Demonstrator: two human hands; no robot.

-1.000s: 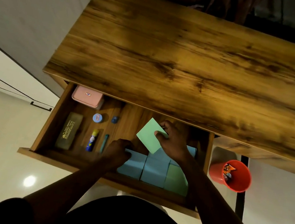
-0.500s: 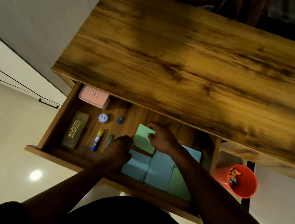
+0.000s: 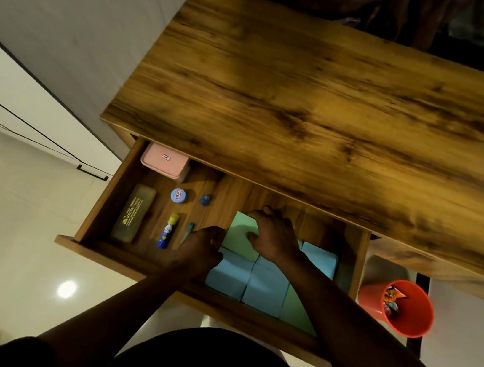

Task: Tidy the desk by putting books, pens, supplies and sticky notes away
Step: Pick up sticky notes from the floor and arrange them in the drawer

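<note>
Reaching down into the open drawer [image 3: 109, 192], both forearms come in over its front rail. The right hand [image 3: 273, 237] lies palm-down near the drawer's middle, fingers bent over the far edge of the green sticky-note pad [image 3: 237, 240] and thumb laid on its top face, so it grips the pad from above. The left hand [image 3: 203, 248] sits at the drawer's front, just left of centre, fingers curled in; its knuckles meet the pad's near left corner, but I cannot tell whether it holds anything.

The green pad lies flat on the drawer floor, under and just left of the right palm. It touches the blue pads [image 3: 265, 286] packed along the drawer's front right, where another green pad [image 3: 297, 312] sits nearest the right wall.

In the drawer's left half lie an olive pencil case [image 3: 134, 213], a glue stick [image 3: 168, 231] and a round blue tin [image 3: 178, 195]. A pink box [image 3: 164, 161] fills the far left corner. An orange cup [image 3: 374, 298] stands outside the drawer's right wall.
</note>
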